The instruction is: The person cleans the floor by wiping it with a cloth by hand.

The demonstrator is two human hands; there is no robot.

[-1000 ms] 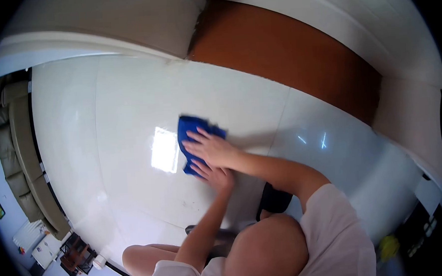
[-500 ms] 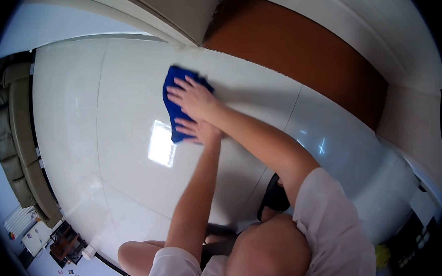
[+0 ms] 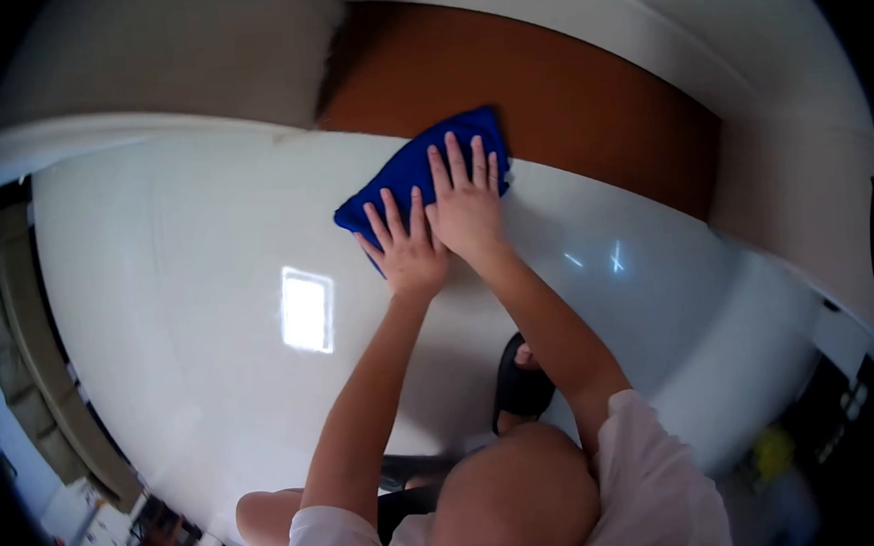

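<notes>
A blue cloth [image 3: 407, 176] lies spread on the glossy pale floor [image 3: 207, 226], its upper right corner overlapping the edge of a brown panel [image 3: 566, 88]. My left hand [image 3: 408, 250] presses flat on the lower left part of the cloth, fingers spread. Just right of it, my right hand [image 3: 467, 202] lies flat on the cloth's right part, fingers apart and pointing up toward the brown panel. The two hands touch or nearly touch near the thumbs.
My bent knees and a foot in a black sandal [image 3: 524, 382] are below the hands. A pale wall or door [image 3: 169, 60] stands at the upper left, a sofa [image 3: 51, 362] at the far left. Dark items and something yellow [image 3: 771, 451] are at the lower right.
Both hands and the cloth have moved right, to the edge of the brown panel. The cloth has turned, and the fingers now point more upward. The view has shifted too.
</notes>
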